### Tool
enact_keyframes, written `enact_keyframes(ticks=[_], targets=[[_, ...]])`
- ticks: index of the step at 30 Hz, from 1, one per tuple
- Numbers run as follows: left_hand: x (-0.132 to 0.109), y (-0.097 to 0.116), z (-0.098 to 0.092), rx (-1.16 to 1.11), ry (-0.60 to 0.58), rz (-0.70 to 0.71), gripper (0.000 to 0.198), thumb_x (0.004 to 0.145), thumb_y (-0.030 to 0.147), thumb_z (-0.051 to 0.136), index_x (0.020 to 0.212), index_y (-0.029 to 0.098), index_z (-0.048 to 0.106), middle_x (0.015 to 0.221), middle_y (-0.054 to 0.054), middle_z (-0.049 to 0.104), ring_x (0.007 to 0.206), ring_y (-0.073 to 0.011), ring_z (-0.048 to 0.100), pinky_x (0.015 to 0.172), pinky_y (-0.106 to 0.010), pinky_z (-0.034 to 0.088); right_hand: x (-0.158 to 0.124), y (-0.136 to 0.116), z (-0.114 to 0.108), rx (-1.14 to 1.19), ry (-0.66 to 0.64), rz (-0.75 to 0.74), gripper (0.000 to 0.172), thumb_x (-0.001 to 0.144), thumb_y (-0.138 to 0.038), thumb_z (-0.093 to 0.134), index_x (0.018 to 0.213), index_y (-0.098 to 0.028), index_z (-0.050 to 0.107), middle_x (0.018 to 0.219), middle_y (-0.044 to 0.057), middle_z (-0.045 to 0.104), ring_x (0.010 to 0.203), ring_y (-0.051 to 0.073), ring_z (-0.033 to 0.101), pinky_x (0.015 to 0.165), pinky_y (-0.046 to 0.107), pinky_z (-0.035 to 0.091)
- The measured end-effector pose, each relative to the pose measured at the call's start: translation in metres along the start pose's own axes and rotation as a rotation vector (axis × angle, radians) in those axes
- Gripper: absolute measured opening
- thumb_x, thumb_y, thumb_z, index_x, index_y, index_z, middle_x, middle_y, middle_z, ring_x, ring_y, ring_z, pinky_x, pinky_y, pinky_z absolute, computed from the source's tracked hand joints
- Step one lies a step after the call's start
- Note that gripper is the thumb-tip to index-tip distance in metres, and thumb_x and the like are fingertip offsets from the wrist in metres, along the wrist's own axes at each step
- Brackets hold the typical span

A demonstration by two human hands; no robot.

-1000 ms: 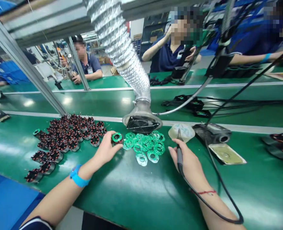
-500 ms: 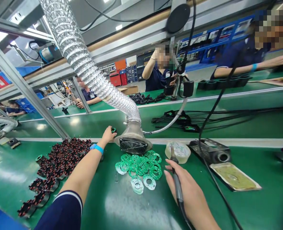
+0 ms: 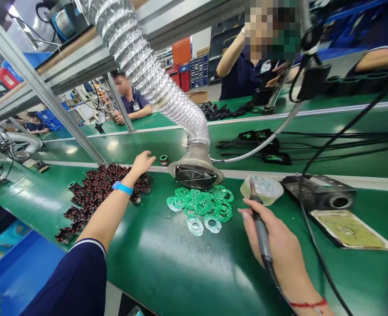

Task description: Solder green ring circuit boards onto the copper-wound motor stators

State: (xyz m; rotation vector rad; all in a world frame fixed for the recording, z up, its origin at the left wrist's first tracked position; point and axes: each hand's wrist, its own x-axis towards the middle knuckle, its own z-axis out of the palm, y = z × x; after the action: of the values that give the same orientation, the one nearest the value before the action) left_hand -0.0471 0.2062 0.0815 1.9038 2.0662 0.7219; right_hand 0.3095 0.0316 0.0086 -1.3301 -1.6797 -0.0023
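Observation:
My left hand (image 3: 143, 162) is empty, its fingers stretched out above the edge of the bench. Just beyond its fingertips stands a motor stator (image 3: 164, 160) topped with a green ring. Below and left of that hand lies a heap of dark stators (image 3: 105, 184) with red-brown windings. My right hand (image 3: 279, 241) is wrapped round a soldering iron (image 3: 262, 235), whose tip end points toward a round translucent block (image 3: 268, 189). Between my hands, a loose pile of green ring-shaped circuit boards (image 3: 202, 205) lies on the green bench, two of them paler side up.
A fume extractor (image 3: 197, 175) on a silver duct (image 3: 167, 83) hangs behind the boards. At right are a dark metal holder (image 3: 322, 193), a yellowish sponge tray (image 3: 351, 230) and the iron's cable. A blue bin (image 3: 23, 267) is at lower left. Co-workers sit across the line.
My left hand has let go of the green-topped stator, which now stands behind the bench edge, and has drawn back leftward. The right hand keeps holding the iron. The view has shifted.

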Motion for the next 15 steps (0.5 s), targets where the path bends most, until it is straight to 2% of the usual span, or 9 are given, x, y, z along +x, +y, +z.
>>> enact_keyframes(ticks=[2,3,4,6,8,10,12,15], targets=[[-0.031,-0.014,-0.022,-0.045,0.057,-0.018,0.041,0.091,0.041,0.046,0.114,0.009,0.059,0.071,-0.007,0.070,0.069,-0.0201,0.068,0.073,-0.029,0.051,0.000,-0.004,-0.002,0.001,-0.011,0.019,0.030,0.092,-0.037,0.050,0.113,-0.020,0.063,0.089,0.007,0.076,0.075,0.021,0.072,0.073,0.033,0.055],[-0.049,-0.021,-0.031,-0.071,0.069,-0.021,0.044,0.092,0.044,0.044,0.116,0.010,0.057,0.064,-0.004,0.066,0.058,-0.0173,0.063,0.066,-0.028,0.050,-0.001,-0.007,-0.002,0.009,-0.016,0.036,0.030,0.092,-0.038,0.049,0.112,-0.020,0.063,0.089,0.007,0.077,0.076,0.022,0.072,0.073,0.033,0.055],[-0.068,-0.029,-0.039,-0.096,0.081,-0.023,0.047,0.092,0.046,0.042,0.123,0.011,0.052,0.064,-0.002,0.065,0.050,-0.0149,0.058,0.060,-0.027,0.049,-0.002,-0.010,-0.001,0.021,-0.021,0.059,0.032,0.092,-0.040,0.049,0.112,-0.020,0.063,0.089,0.007,0.077,0.076,0.022,0.072,0.073,0.033,0.055],[-0.106,-0.046,-0.047,-0.146,0.092,-0.017,0.055,0.091,0.048,0.044,0.134,0.014,0.038,0.083,-0.004,0.068,0.049,-0.0120,0.054,0.054,-0.026,0.048,-0.005,-0.015,0.000,0.058,-0.040,0.125,0.036,0.093,-0.045,0.046,0.116,-0.021,0.062,0.089,0.007,0.077,0.073,0.022,0.071,0.070,0.033,0.055],[-0.139,-0.061,-0.047,-0.113,0.043,0.075,0.056,0.088,0.046,0.051,0.134,0.016,0.037,0.107,-0.011,0.064,0.064,-0.0138,0.060,0.063,-0.030,0.052,-0.007,-0.020,0.001,0.104,-0.074,0.211,0.043,0.095,-0.048,0.044,0.125,-0.020,0.057,0.087,0.007,0.078,0.063,0.019,0.070,0.062,0.031,0.055],[-0.163,-0.072,-0.043,0.084,-0.060,0.210,0.051,0.083,0.039,0.061,0.127,0.018,0.048,0.123,-0.015,0.057,0.096,-0.0229,0.062,0.085,-0.041,0.053,-0.010,-0.023,0.002,0.143,-0.116,0.264,0.045,0.096,-0.047,0.044,0.130,-0.019,0.053,0.087,0.008,0.077,0.061,0.018,0.070,0.060,0.030,0.055],[-0.179,-0.076,-0.037,0.316,-0.112,0.285,0.042,0.079,0.028,0.067,0.119,0.018,0.058,0.134,-0.017,0.051,0.120,-0.0328,0.050,0.099,-0.053,0.044,-0.013,-0.027,0.005,0.162,-0.150,0.258,0.039,0.096,-0.044,0.044,0.124,-0.020,0.053,0.086,0.008,0.077,0.068,0.020,0.073,0.064,0.031,0.057],[-0.191,-0.069,-0.030,0.477,-0.052,0.286,0.024,0.081,0.019,0.063,0.105,0.017,0.066,0.139,-0.018,0.049,0.130,-0.0390,0.040,0.102,-0.060,0.038,-0.020,-0.035,0.013,0.166,-0.228,0.203,0.027,0.091,-0.040,0.051,0.112,-0.022,0.054,0.084,0.006,0.076,0.074,0.022,0.074,0.066,0.032,0.058]])
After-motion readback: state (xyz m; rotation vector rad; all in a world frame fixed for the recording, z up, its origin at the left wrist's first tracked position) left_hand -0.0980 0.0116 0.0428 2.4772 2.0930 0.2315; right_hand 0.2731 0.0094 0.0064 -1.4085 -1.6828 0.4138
